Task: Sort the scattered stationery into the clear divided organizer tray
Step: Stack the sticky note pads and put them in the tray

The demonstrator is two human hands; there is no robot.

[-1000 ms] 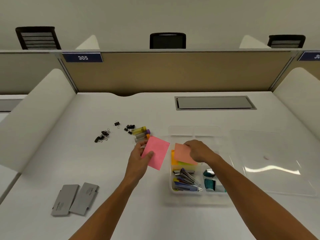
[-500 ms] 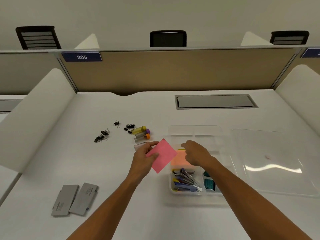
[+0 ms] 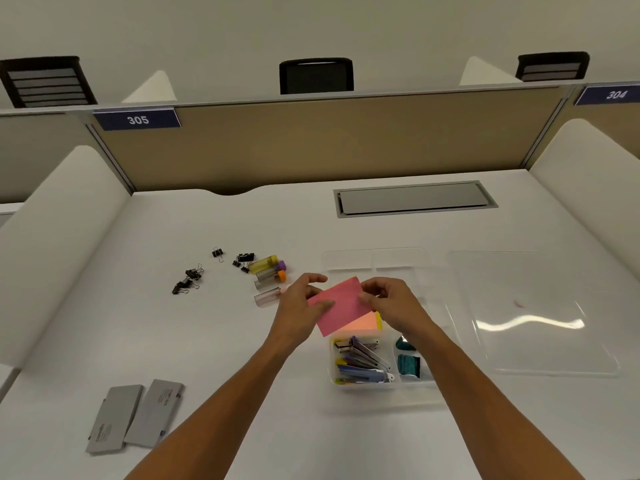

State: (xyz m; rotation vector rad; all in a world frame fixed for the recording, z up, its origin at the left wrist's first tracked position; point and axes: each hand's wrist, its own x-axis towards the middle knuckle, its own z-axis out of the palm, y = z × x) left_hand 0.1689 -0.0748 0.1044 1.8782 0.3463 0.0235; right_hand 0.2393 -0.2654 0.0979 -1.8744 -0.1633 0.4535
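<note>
Both hands are pinching the pink note: left hand on its left edge, right hand on its right, holding it over the tray. Just below the grip, orange notes, staplers and teal bits are already sitting in compartments. Left of the grip, tubes and clips are still lying loose; cases too. Roughly half done.

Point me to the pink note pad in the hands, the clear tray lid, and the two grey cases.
pink note pad (image 3: 341, 308), head view, middle of its top sheet.
clear tray lid (image 3: 540, 327), head view, flat middle, right of the tray.
grey cases (image 3: 138, 415), head view, where the two cases meet.
</note>
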